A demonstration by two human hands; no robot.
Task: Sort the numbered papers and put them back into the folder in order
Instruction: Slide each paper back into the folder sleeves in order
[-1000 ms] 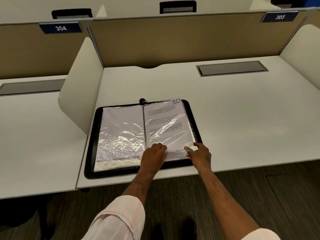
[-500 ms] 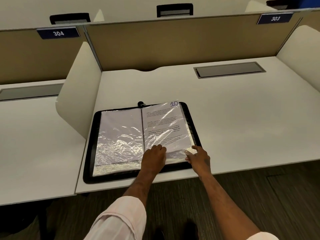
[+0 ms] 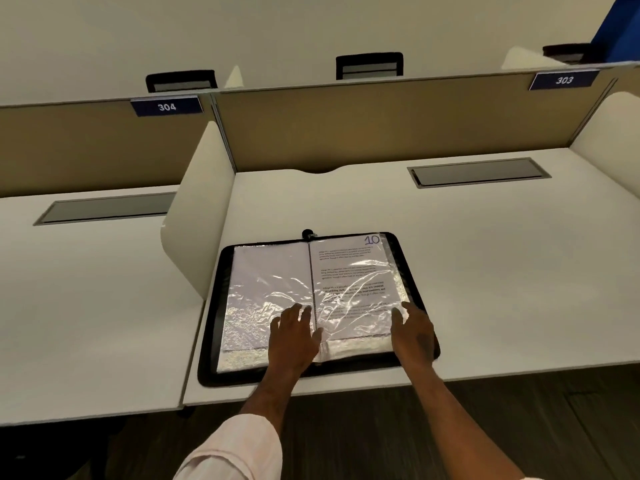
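We are counting one black zip folder [image 3: 216, 306], lying open on the counter [image 3: 502, 289] near its front edge. Two clear pockets are facing up: the left pocket [image 3: 266, 282] is showing a blank sheet, and the right one is holding the paper marked 10 [image 3: 349, 268]. Two hands are resting on it. The left hand [image 3: 294, 341] is lying flat beside the spine, its grip open with fingers spread and holding nothing. The right hand [image 3: 414, 336] is pressing straight fingers on the right pocket's lower outer corner, its grip also open. More pockets are peeking out beneath the lower edges, but we are unable to count them. The print is too small to read. Two number plates, 304 [image 3: 166, 106] and 303 [image 3: 563, 80], are hanging above.
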